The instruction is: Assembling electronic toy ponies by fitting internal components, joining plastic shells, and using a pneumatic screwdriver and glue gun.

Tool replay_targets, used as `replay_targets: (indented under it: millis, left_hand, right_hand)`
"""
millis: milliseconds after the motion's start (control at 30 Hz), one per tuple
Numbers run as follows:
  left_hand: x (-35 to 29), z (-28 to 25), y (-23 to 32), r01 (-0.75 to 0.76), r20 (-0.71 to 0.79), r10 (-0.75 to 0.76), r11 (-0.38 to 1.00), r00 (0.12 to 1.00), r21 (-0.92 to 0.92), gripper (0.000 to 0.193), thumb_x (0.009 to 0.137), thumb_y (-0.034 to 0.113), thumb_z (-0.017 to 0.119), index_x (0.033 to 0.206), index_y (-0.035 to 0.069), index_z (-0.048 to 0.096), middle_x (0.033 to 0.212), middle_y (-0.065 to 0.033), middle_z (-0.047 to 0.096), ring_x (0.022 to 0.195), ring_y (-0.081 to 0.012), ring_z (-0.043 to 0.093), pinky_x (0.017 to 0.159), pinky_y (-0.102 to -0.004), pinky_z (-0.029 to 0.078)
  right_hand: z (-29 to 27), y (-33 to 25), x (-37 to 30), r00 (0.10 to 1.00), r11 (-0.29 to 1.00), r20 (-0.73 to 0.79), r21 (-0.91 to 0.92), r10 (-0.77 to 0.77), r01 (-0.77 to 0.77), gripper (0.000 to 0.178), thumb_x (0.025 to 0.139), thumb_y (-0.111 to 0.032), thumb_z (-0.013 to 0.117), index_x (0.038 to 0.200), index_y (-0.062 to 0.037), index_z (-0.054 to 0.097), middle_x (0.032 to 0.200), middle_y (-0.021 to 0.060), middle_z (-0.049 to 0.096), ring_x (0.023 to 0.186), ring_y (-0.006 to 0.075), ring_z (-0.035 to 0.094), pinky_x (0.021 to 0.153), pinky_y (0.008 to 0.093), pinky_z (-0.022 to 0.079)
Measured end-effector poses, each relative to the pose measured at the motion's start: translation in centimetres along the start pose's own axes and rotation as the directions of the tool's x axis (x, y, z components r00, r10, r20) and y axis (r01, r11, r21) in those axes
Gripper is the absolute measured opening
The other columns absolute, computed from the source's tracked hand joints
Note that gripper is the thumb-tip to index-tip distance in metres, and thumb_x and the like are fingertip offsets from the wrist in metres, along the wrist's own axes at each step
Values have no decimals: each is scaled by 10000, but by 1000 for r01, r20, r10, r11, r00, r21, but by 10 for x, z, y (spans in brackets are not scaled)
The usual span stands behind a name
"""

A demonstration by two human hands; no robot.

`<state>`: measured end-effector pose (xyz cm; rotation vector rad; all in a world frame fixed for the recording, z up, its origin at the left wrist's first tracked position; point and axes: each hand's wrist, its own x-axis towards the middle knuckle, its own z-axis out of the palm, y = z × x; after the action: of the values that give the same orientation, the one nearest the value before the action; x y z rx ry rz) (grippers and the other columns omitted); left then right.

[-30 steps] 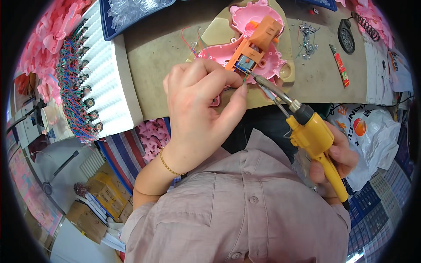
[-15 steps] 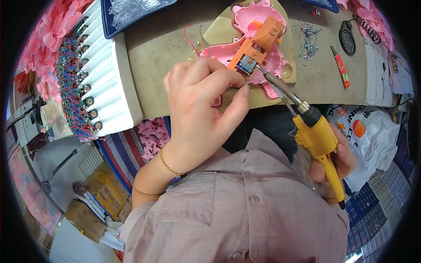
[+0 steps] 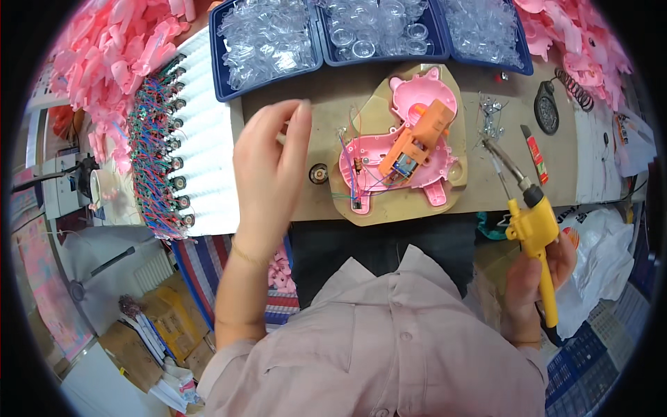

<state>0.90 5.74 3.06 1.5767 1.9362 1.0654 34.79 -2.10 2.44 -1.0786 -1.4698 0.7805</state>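
Observation:
My right hand grips a yellow soldering gun at the right. The gun's metal tip stands near a small heap of metal parts. My left hand is raised at the left of the bench, thumb and fingers bent together; I cannot make out anything between them. Between the hands, a pink animal-shaped plastic shell half lies in a beige holder. An orange gear housing with a blue motor part sits in the shell, with thin wires beside it. A round speaker lies left of the holder.
Blue trays of clear plastic parts line the back. At the left, wired speakers stand on a white ribbed sheet, with pink parts heaped behind. A red-handled knife and black coiled-cord object lie right.
My left hand has left the orange housing and moved left. The soldering gun has drawn away to the right. The view has shifted, showing more of the trays.

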Motion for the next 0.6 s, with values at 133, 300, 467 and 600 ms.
replay_targets:
  millis: [133, 300, 467, 600]
  left_hand:
    - [35, 19, 13, 53, 255, -73, 995, 964, 87, 360, 869, 336, 617, 881, -19, 675, 764, -151, 633, 734, -245, 612, 692, -354, 467]
    - [48, 24, 5, 277, 512, -210, 959, 833, -58, 275, 845, 248, 642, 791, -22, 632, 776, -119, 626, 756, -281, 593, 715, -364, 471]
    - [39, 22, 2, -473, 98, 464, 877, 880, 92, 180, 852, 173, 625, 808, -1, 639, 719, -111, 649, 651, -277, 614, 620, -347, 477]
    - [38, 17, 9, 88, 322, -114, 992, 940, 94, 202, 882, 190, 575, 868, 0, 643, 762, -151, 672, 716, -288, 663, 671, -375, 495]
  right_hand:
    - [-4, 17, 4, 990, 999, -137, 39, -25, 30, 531, 870, -240, 624, 1298, -20, 401, 1226, 190, 534, 1150, 306, 547, 980, 438, 453]
    - [-11, 16, 3, 985, 999, -168, 37, -27, 34, 517, 875, -220, 606, 1298, -1, 405, 1223, 192, 534, 1154, 290, 546, 980, 417, 456]
    - [-26, 23, 14, 925, 996, -370, 25, 85, -81, 504, 896, -233, 571, 1303, 13, 403, 1207, 189, 542, 1066, 245, 574, 865, 352, 495]
    - [-27, 24, 27, 906, 987, -397, 121, 145, -105, 529, 881, -247, 613, 1286, 13, 393, 1160, 177, 575, 1018, 251, 603, 797, 331, 531]
